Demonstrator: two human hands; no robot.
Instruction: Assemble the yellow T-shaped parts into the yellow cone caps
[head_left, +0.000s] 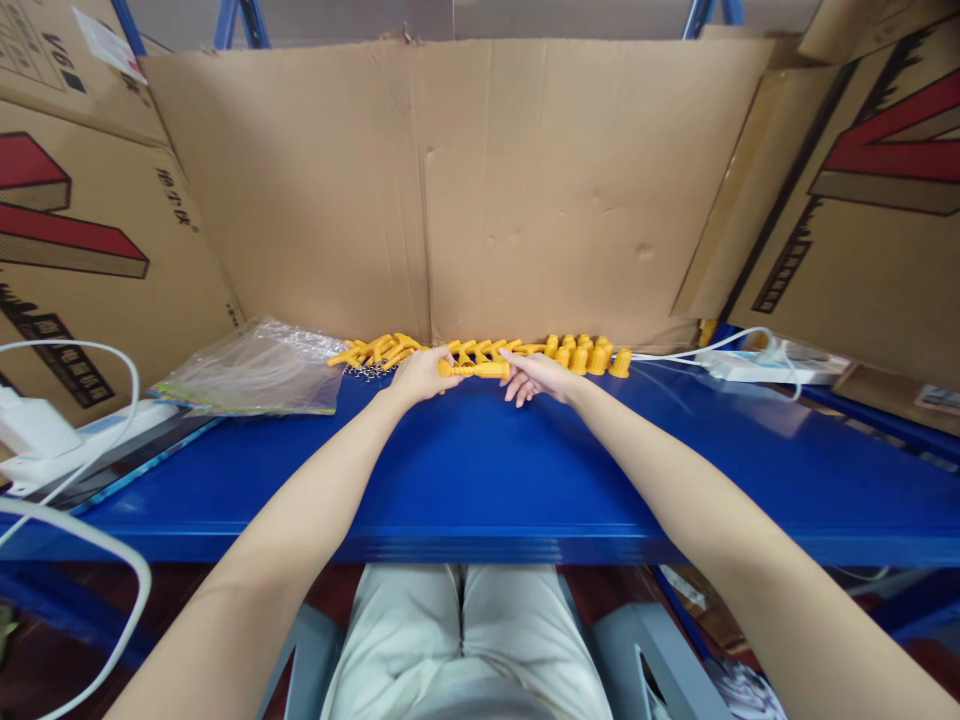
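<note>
Here, a yellow plastic rod (475, 370) lies level between two hands, above the far part of the blue surface (480, 470). At the rod's left end, the left hand (422, 375) has its grip closed on it. At its right end, the right hand (538, 377) has thumb and index finger close together, the other fingers spread; whether that grip presses on the rod, I cannot tell.

Just behind the rod runs a row of yellow branched pieces (480, 350). Left of it lies a heap of similar yellow pieces (382, 350) with small metal chains (365, 372), and farther left a clear plastic bag (255, 370). Right of the rod stand yellow thimble-shaped caps (592, 355) in a cluster; well beyond them is a white power strip (765, 367) with cables. A cardboard panel (480, 190) rises behind the rod, with printed cartons (97, 240) far out on both sides.
</note>
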